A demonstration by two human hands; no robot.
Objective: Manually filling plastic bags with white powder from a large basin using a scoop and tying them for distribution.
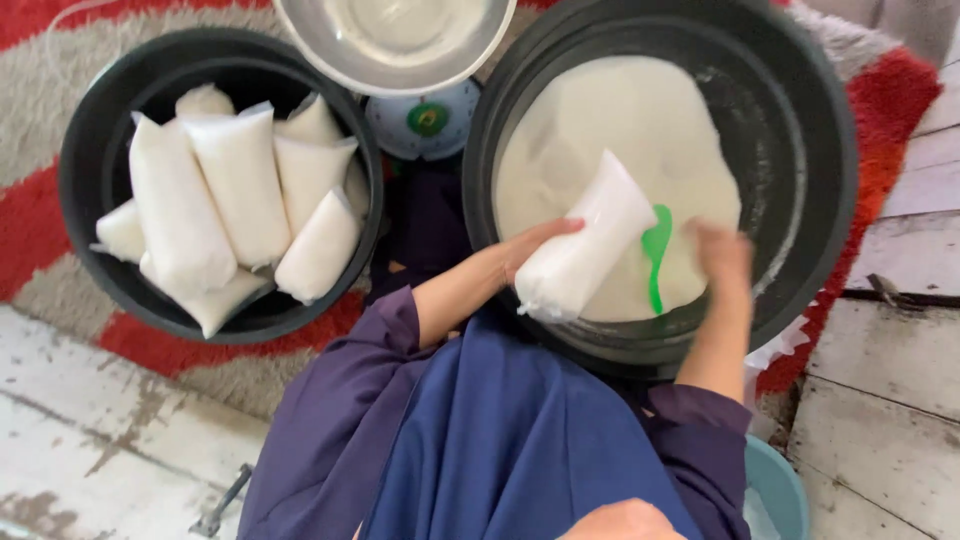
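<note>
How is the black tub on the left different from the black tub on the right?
The left tub is smaller and holds filled, closed plastic bags of white powder. The right tub is larger and holds loose white powder, where the left hand holds another bag and the right hand a green scoop. Both are round, black and sit on the red-and-grey rug.

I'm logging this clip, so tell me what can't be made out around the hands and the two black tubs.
Head view:
- Right hand: motion-blurred, its grip on the green scoop unclear.
- Left hand: fingers hidden behind the white bag.
- Metal bowl: top cut off by the frame edge.
- Left tub: lower bags buried under the filled bags.
</note>
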